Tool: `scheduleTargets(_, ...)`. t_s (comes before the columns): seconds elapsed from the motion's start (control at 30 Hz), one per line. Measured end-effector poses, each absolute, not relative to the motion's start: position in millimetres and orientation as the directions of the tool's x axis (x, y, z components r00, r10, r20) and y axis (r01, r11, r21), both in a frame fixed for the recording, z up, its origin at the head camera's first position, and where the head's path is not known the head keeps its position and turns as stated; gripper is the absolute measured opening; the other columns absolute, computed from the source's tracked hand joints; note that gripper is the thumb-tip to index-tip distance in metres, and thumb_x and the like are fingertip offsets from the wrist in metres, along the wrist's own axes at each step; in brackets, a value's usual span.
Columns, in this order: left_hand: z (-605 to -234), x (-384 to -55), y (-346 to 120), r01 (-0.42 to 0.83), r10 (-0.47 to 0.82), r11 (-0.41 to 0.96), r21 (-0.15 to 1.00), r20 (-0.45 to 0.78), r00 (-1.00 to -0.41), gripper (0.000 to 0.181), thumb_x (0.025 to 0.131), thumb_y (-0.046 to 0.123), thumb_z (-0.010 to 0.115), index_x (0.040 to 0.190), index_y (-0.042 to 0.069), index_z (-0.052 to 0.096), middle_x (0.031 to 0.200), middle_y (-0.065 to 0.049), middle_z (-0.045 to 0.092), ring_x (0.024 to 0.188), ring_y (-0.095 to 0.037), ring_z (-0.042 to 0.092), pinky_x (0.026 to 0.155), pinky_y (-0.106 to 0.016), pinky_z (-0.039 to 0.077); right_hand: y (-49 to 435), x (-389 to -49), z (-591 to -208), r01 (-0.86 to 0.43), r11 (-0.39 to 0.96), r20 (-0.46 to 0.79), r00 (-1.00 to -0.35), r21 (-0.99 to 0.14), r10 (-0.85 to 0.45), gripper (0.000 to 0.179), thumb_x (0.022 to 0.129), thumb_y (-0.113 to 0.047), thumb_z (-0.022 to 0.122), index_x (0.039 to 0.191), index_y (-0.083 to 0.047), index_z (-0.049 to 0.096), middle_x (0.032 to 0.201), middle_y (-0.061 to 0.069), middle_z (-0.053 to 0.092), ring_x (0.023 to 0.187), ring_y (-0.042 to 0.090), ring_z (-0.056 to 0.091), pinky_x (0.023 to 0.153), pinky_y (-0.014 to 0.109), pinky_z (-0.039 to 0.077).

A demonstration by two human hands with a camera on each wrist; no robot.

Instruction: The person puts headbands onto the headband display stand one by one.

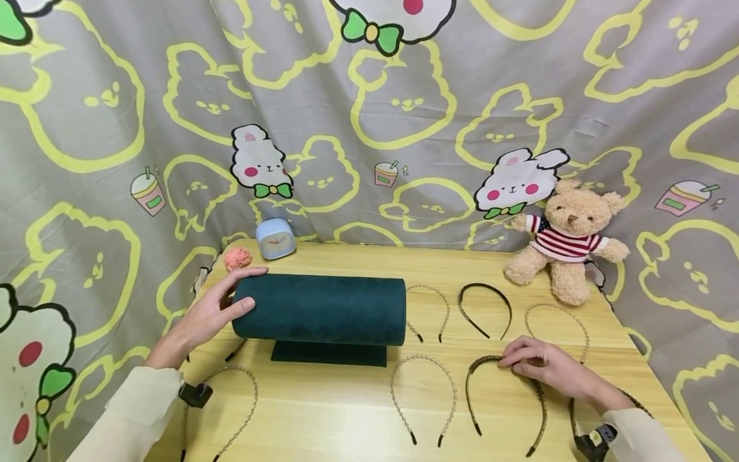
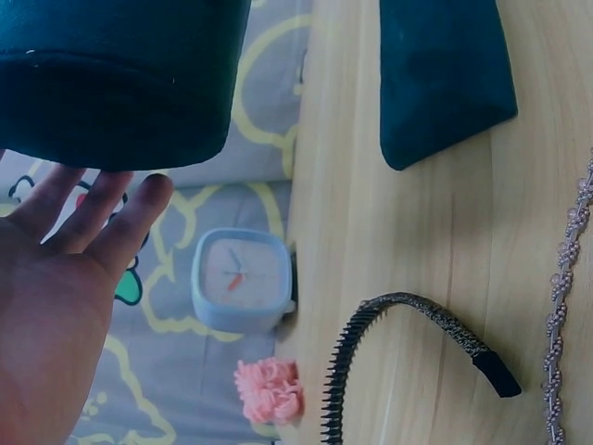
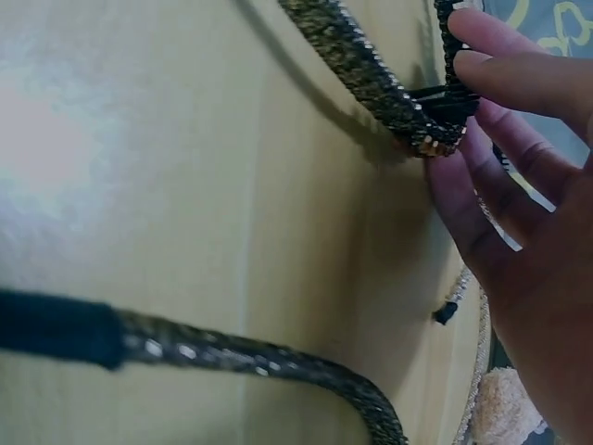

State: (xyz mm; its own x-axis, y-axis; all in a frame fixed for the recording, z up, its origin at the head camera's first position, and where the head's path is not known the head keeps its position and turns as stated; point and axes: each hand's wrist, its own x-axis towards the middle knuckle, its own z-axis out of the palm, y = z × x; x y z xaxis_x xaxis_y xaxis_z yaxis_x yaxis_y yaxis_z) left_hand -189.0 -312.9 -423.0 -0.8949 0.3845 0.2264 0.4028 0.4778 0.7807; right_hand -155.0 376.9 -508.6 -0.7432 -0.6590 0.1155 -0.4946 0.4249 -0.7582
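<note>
A dark green velvet headband holder [image 1: 323, 309], a thick horizontal roll on a flat base [image 1: 329, 354], stands on the wooden table. My left hand [image 1: 216, 311] holds the roll's left end, thumb on the front and index finger along the top. In the left wrist view, several fingertips [image 2: 153, 193] touch the end face. At the right, my right hand [image 1: 545, 364] pinches the top of a dark glittery headband [image 1: 475, 385]. The right wrist view shows thumb and fingers around the bend of this headband [image 3: 366, 79]; its tips point toward the table's front.
Clear beaded headbands [image 1: 424, 357] and a black headband [image 1: 485, 286] lie right of the holder. Another beaded headband [image 1: 256, 391] lies front left. A blue clock [image 1: 276, 239], a pink pompom-like ball [image 1: 237, 258] and a teddy bear [image 1: 571, 237] stand along the back, before a patterned curtain [image 1: 323, 96].
</note>
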Motion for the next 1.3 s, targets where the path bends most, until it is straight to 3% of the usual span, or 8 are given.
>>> scheduleTargets(0.37, -423, -191, -313, 0.406, 0.384, 0.477, 0.780, 0.231, -0.894, 0.055, 0.110, 0.012, 0.058, 0.164, 0.023, 0.048, 0.168, -0.005, 0.047, 0.136, 0.000, 0.052, 0.108, -0.015, 0.042, 385, -158, -500, -0.466, 0.419, 0.074, -0.732, -0.779, -0.677, 0.028, 0.105, -0.001, 0.066, 0.129, -0.009, 0.080, 0.137, 0.008, 0.072, 0.130, -0.006, 0.059, 0.105, 0.009, 0.042)
scheduleTargets(0.47, -423, -191, -313, 0.406, 0.383, 0.480, 0.778, 0.230, -0.895, 0.055, 0.110, 0.012, 0.058, 0.164, 0.023, 0.048, 0.167, -0.004, 0.047, 0.135, 0.000, 0.053, 0.108, -0.016, 0.042, 389, -159, -494, -0.423, 0.405, 0.036, -0.727, -0.810, -0.686, 0.029, 0.107, 0.000, 0.063, 0.131, -0.006, 0.077, 0.139, 0.006, 0.074, 0.130, -0.007, 0.059, 0.102, 0.011, 0.047)
scheduleTargets(0.77, -423, -192, -314, 0.403, 0.379, 0.485, 0.776, 0.228, -0.897, 0.055, 0.110, 0.013, 0.059, 0.163, 0.020, 0.049, 0.167, -0.004, 0.048, 0.137, 0.001, 0.051, 0.109, -0.016, 0.040, 396, -161, -483, -0.414, 0.396, 0.018, -0.709, -0.820, -0.705, 0.029, 0.109, 0.001, 0.058, 0.135, -0.002, 0.072, 0.135, 0.012, 0.074, 0.126, 0.001, 0.065, 0.101, 0.018, 0.051)
scheduleTargets(1.0, -423, -191, -314, 0.399, 0.373, 0.488, 0.776, 0.228, -0.899, 0.055, 0.110, 0.013, 0.059, 0.163, 0.022, 0.049, 0.167, -0.003, 0.048, 0.136, 0.000, 0.051, 0.110, -0.019, 0.042, 402, -163, -474, -0.291, 0.383, -0.070, -0.711, -0.877, -0.700, 0.030, 0.112, 0.000, 0.052, 0.138, 0.005, 0.066, 0.125, 0.012, 0.074, 0.105, 0.017, 0.070, 0.086, 0.025, 0.056)
scheduleTargets(1.3, -423, -191, -314, 0.396, 0.372, 0.490, 0.776, 0.225, -0.901, 0.055, 0.110, 0.013, 0.059, 0.163, 0.022, 0.049, 0.166, -0.004, 0.048, 0.135, 0.000, 0.052, 0.109, -0.020, 0.043, 412, -159, -461, -0.166, 0.361, -0.137, -0.720, -0.918, -0.680, 0.032, 0.113, 0.000, 0.049, 0.142, 0.009, 0.058, 0.133, 0.014, 0.069, 0.108, 0.020, 0.070, 0.089, 0.030, 0.059)
